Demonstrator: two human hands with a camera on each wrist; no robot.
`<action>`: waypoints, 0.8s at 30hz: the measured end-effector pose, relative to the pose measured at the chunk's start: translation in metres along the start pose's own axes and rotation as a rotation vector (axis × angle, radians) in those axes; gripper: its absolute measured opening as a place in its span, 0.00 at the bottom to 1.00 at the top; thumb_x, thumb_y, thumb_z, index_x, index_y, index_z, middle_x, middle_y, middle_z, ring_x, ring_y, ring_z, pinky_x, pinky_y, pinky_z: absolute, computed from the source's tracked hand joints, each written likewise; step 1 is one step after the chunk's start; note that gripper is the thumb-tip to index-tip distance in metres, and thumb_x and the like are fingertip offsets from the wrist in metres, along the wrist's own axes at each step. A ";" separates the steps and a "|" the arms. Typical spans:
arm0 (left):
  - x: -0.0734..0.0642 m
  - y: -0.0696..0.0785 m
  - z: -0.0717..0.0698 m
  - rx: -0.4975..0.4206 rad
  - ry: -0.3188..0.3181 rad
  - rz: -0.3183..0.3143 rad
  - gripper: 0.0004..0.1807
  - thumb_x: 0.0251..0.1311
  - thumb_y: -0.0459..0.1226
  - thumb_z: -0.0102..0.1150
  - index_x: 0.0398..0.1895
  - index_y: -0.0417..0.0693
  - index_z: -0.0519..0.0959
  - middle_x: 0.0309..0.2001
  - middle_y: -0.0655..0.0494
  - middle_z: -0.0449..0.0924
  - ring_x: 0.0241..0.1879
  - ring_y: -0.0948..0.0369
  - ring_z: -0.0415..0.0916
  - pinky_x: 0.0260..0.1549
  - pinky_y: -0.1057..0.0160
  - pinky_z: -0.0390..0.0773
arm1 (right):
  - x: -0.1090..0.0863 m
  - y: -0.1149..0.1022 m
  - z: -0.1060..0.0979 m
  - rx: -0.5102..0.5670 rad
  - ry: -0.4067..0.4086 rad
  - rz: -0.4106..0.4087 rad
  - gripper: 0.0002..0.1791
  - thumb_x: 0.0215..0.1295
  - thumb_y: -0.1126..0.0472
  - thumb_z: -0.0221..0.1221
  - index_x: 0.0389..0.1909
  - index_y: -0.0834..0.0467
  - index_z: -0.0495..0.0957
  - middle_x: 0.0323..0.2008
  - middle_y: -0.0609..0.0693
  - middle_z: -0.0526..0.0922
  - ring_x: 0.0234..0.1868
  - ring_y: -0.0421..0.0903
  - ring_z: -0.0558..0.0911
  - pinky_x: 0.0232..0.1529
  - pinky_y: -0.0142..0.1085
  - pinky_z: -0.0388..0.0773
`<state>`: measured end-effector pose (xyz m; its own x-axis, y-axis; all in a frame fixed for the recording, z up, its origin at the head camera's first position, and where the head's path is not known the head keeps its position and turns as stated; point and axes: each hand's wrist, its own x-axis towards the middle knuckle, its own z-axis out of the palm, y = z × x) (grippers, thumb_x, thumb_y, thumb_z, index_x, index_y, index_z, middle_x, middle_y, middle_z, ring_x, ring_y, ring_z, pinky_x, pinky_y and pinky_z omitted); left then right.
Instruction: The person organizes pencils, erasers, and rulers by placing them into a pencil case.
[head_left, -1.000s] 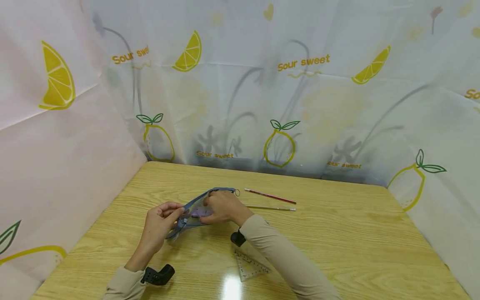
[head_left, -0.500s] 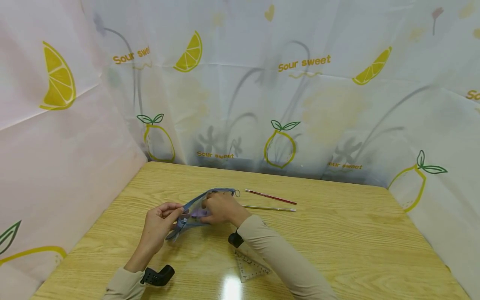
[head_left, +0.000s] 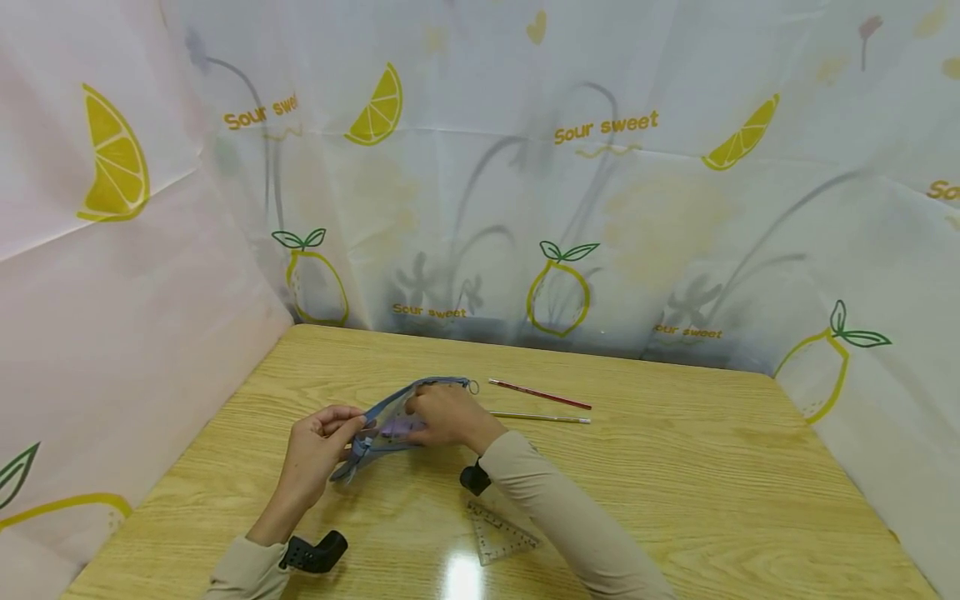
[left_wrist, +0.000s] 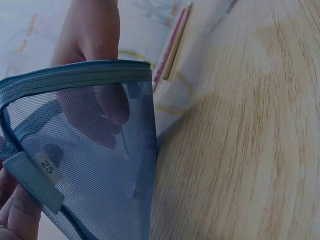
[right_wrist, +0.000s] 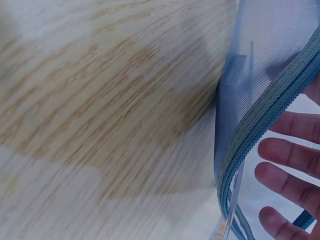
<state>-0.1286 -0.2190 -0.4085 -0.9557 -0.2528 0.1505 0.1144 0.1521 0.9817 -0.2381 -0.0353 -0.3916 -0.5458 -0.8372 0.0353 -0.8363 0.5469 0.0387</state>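
A blue mesh zip pouch lies unzipped on its side at the left of the table. My left hand pinches its near-left edge between thumb and fingers. Reaching into the opening from the right is my right hand; its fingers look fairly straight and spread beside the zip edge in the right wrist view. Inside the pouch, close to the right fingertips, a purple item shows, partly hidden. The left wrist view shows the right hand through the mesh.
A red pencil and a yellowish pencil lie right of the pouch. A clear set square rests near the front, beside the right forearm. A printed curtain closes off the table's back and sides.
My right hand shifts slightly left and then back right inside the pouch opening. My left hand and the pouch stay nearly still.
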 end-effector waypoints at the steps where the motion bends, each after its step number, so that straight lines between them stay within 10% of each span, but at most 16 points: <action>1: 0.000 0.000 0.000 0.000 0.001 -0.001 0.11 0.67 0.32 0.58 0.42 0.28 0.79 0.33 0.45 0.85 0.30 0.63 0.81 0.24 0.63 0.80 | -0.001 0.000 0.000 0.001 0.003 -0.002 0.17 0.64 0.45 0.62 0.50 0.47 0.83 0.49 0.43 0.81 0.46 0.40 0.80 0.43 0.36 0.78; 24: 0.000 0.000 0.004 -0.042 0.017 -0.023 0.13 0.66 0.33 0.59 0.42 0.26 0.77 0.33 0.50 0.86 0.31 0.61 0.83 0.25 0.62 0.82 | -0.016 0.003 -0.014 -0.021 0.064 0.020 0.19 0.66 0.48 0.60 0.55 0.49 0.79 0.47 0.43 0.80 0.45 0.41 0.79 0.40 0.39 0.76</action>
<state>-0.1294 -0.2153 -0.4090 -0.9534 -0.2724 0.1293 0.1040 0.1057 0.9890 -0.2308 -0.0201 -0.3776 -0.5574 -0.8242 0.1000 -0.8236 0.5641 0.0581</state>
